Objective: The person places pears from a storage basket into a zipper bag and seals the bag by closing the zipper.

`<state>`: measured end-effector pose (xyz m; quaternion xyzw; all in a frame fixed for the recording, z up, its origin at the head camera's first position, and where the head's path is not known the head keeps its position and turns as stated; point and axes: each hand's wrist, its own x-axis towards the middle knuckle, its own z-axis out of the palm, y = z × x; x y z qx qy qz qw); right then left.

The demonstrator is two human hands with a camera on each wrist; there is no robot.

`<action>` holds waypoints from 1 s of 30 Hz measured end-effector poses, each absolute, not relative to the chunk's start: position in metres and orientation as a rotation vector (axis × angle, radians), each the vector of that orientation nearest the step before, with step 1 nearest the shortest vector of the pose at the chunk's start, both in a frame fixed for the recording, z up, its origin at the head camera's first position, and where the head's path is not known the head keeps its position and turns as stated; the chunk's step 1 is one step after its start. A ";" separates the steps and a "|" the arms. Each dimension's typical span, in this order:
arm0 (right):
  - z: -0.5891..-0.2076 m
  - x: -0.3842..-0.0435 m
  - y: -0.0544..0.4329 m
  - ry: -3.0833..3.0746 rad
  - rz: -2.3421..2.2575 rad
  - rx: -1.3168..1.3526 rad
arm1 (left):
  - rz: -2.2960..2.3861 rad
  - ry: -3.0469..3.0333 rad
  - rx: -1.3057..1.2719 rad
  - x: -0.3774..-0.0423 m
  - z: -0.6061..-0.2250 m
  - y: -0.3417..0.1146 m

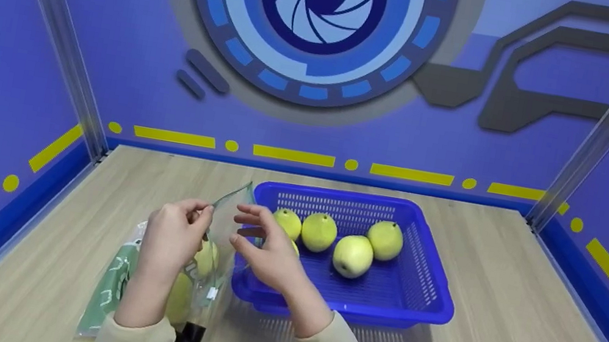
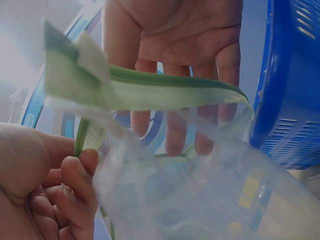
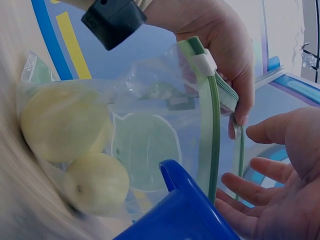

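You have one left hand (image 1: 169,241) and one right hand (image 1: 277,258). One blue basket (image 1: 346,311), toward your one o'clock, shows five pears (image 1: 352,256), one mostly hidden. Around the basket's eight o'clock, you have one clear zip bag (image 1: 227,223) showing two bagged pears (image 3: 65,125), plus one green packet (image 1: 105,289). You wear two black wrist devices (image 1: 190,336).

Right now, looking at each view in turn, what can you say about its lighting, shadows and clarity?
Head view: fairly evenly lit, with a soft shadow under the blue basket on the tabletop; left wrist view: bright glare at upper left, the clear bag milky and hazy; right wrist view: muted, with a white patch at upper right and the bagged fruit softened behind film.
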<state>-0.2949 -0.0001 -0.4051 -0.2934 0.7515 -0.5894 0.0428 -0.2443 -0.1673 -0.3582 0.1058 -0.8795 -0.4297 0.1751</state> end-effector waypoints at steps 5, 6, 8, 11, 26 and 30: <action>-0.404 -0.299 0.006 2.313 -1.804 -0.889 | -1.213 -2.486 0.301 -0.245 -0.359 -0.166; -0.403 -0.300 0.008 2.318 -1.802 -0.892 | -1.211 -2.485 0.300 -0.245 -0.359 -0.166; -0.402 -0.302 0.011 2.323 -1.802 -0.887 | -1.207 -2.484 0.297 -0.245 -0.359 -0.166; -0.401 -0.305 0.015 2.327 -1.807 -0.880 | -1.203 -2.488 0.289 -0.245 -0.359 -0.166; -0.384 -0.318 0.045 2.393 -1.757 -0.805 | -1.223 -2.485 0.278 -0.245 -0.359 -0.166; -0.373 -0.323 0.053 2.468 -1.714 -0.739 | -1.226 -2.489 0.277 -0.244 -0.359 -0.167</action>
